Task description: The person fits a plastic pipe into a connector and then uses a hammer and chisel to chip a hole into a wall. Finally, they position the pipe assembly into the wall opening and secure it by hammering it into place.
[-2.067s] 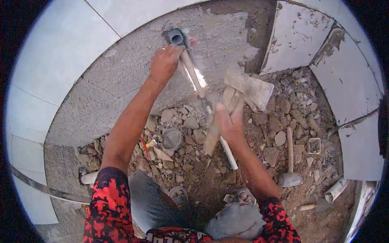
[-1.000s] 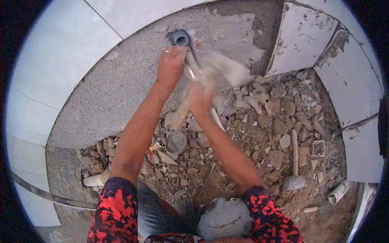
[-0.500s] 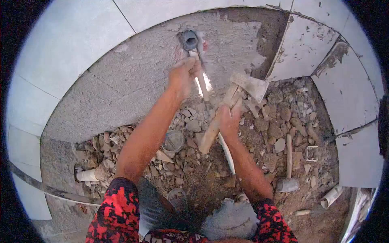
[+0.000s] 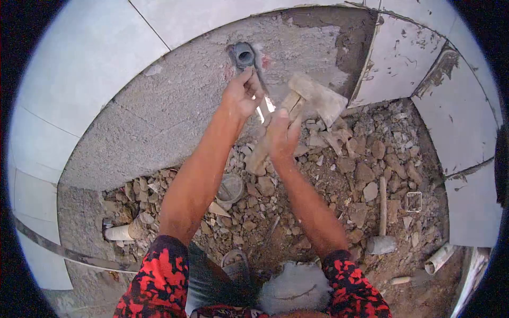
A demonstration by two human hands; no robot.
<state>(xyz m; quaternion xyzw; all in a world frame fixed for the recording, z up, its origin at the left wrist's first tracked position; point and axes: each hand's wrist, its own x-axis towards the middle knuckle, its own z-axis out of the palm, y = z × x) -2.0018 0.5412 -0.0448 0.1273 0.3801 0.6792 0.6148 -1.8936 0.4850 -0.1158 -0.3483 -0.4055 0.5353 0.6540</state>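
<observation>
A grey pipe fitting (image 4: 244,54) with a round open mouth sticks out of the rough cement wall (image 4: 175,85). Just under it is my left hand (image 4: 244,94), its fingers pinched together against the wall; whatever they hold is hidden. Below these fingers a bright slot (image 4: 267,107) shows in the wall. My right hand (image 4: 283,132) is wrapped around the wooden handle of a hatchet (image 4: 321,99), close beside my left hand. The hatchet's dusty head points up and right, and the handle end hangs over the rubble.
Broken rubble (image 4: 366,172) covers the ground along the wall. A mallet (image 4: 382,244), a cut pipe piece (image 4: 440,258) and a small square frame (image 4: 413,202) lie at right. A clear round container (image 4: 230,188) and a white pipe (image 4: 117,233) are at left. Tiles (image 4: 400,61) border the wall.
The hatchet and my right hand have moved left and slightly up, nearer my left hand. A rod-like piece below my left hand and a pale strip under my right wrist no longer show.
</observation>
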